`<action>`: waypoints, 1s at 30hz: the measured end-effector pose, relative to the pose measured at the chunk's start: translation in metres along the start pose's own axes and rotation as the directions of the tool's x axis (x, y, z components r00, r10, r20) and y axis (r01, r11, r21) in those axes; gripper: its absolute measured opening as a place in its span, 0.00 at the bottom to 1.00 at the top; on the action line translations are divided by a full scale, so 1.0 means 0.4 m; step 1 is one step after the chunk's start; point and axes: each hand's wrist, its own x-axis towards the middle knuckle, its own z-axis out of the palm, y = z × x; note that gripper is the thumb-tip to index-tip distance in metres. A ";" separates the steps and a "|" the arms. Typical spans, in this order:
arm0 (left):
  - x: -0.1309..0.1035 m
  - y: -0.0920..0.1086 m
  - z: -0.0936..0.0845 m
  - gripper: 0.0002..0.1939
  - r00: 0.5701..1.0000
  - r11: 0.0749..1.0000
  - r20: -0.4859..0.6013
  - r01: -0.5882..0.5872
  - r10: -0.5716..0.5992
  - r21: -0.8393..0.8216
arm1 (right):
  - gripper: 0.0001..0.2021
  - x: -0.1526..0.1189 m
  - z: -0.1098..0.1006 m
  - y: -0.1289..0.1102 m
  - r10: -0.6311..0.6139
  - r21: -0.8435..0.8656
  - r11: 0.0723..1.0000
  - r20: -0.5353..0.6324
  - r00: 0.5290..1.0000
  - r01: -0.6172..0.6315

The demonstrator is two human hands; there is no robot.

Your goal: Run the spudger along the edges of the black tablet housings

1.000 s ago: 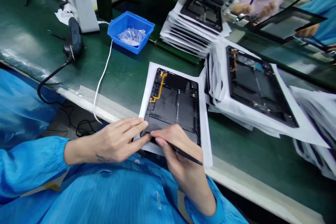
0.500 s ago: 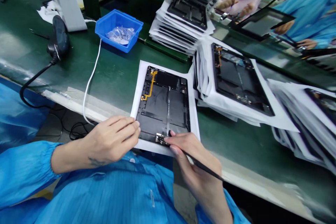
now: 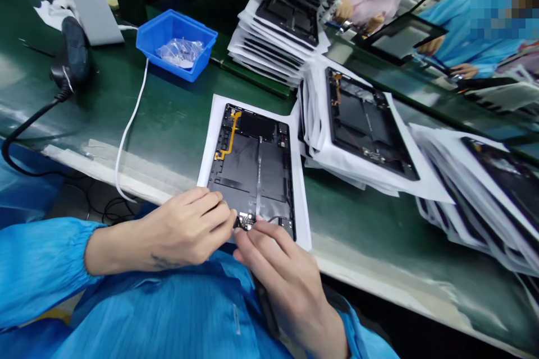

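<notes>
A black tablet housing [image 3: 236,176] lies on white paper [image 3: 207,146] at the table's front edge. It has an orange flex cable [image 3: 229,146] at upper left and a grey ribbon cable [image 3: 259,174] down the middle. My left hand [image 3: 191,230] bends over its near left edge, fingers together, fingertips beside a small circuit board [image 3: 245,219]; the thumb is hidden. My right hand [image 3: 282,269] is closed around slim black tweezers [image 3: 264,305], whose back end sticks out below the palm. Its fingertips touch the board's right side, and they hide the tweezers' tips.
A blue bin [image 3: 177,45] with clear plastic bags stands behind. Paper-layered stacks of housings [image 3: 370,123] line the right. A black corded device [image 3: 71,56] and a white cable [image 3: 132,123] lie left. Co-workers in pink and blue sleeves [image 3: 455,22] work across the table.
My right hand has shifted left and turned, so the tweezers point down towards me instead of to the right. My left fingertips have slid right, up to the circuit board. The view has shifted slightly.
</notes>
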 end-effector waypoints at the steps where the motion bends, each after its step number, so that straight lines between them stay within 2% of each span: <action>1: -0.002 0.001 -0.001 0.12 1.000 1.000 0.009 -0.006 0.006 0.009 | 0.10 -0.002 0.000 0.000 -0.011 -0.005 1.000 0.016 1.000 0.011; 3: -0.004 0.000 -0.001 0.12 1.000 1.000 0.018 -0.007 0.007 0.012 | 0.11 -0.008 0.002 0.002 0.015 0.061 0.998 -0.010 1.000 -0.014; 6: -0.005 -0.007 0.002 0.12 1.000 0.998 0.006 0.027 -0.027 -0.056 | 0.13 -0.019 0.010 0.004 0.112 0.193 0.977 -0.112 0.987 -0.089; 9: -0.006 -0.012 0.003 0.14 0.997 0.983 -0.012 0.079 -0.082 -0.163 | 0.13 -0.026 0.021 0.000 0.180 0.196 0.970 -0.172 0.969 -0.146; 14: -0.025 -0.022 -0.005 0.16 0.990 0.945 0.025 0.142 -0.141 -0.293 | 0.14 -0.032 0.036 0.002 0.122 0.162 0.982 -0.170 0.978 -0.095; 16: -0.035 -0.050 -0.011 0.19 0.967 0.882 0.081 0.253 -0.240 -0.397 | 0.14 -0.035 0.040 0.011 0.149 0.254 0.962 -0.170 0.974 -0.102; 18: -0.040 -0.094 -0.018 0.22 0.902 0.758 0.156 0.423 -0.402 -0.496 | 0.13 -0.038 0.043 0.020 0.209 0.372 0.920 -0.199 0.958 -0.124; 20: -0.037 -0.141 -0.022 0.25 0.799 0.575 0.266 0.580 -0.539 -0.577 | 0.13 -0.042 0.046 0.025 0.264 0.440 0.888 -0.253 0.931 -0.132; 21: -0.031 -0.161 -0.023 0.27 0.748 0.472 0.337 0.636 -0.572 -0.610 | 0.12 -0.044 0.046 0.025 0.287 0.452 0.881 -0.280 0.916 -0.138; 23: -0.010 -0.187 -0.019 0.31 0.666 0.279 0.453 0.697 -0.593 -0.661 | 0.12 -0.046 0.049 0.023 0.330 0.458 0.874 -0.320 0.888 -0.160; 25: 0.020 -0.193 -0.007 0.35 0.617 0.135 0.496 0.698 -0.611 -0.703 | 0.12 -0.044 0.057 0.021 0.344 0.457 0.875 -0.364 0.866 -0.156; 28: 0.068 -0.193 0.024 0.35 0.567 0.010 0.550 0.702 -0.612 -0.712 | 0.11 -0.027 0.085 0.025 0.297 0.460 0.886 -0.472 0.830 -0.055; 30: 0.097 -0.208 0.042 0.31 0.548 0.031 0.601 0.753 -0.582 -0.657 | 0.10 -0.009 0.106 0.033 0.260 0.477 0.878 -0.531 0.807 0.030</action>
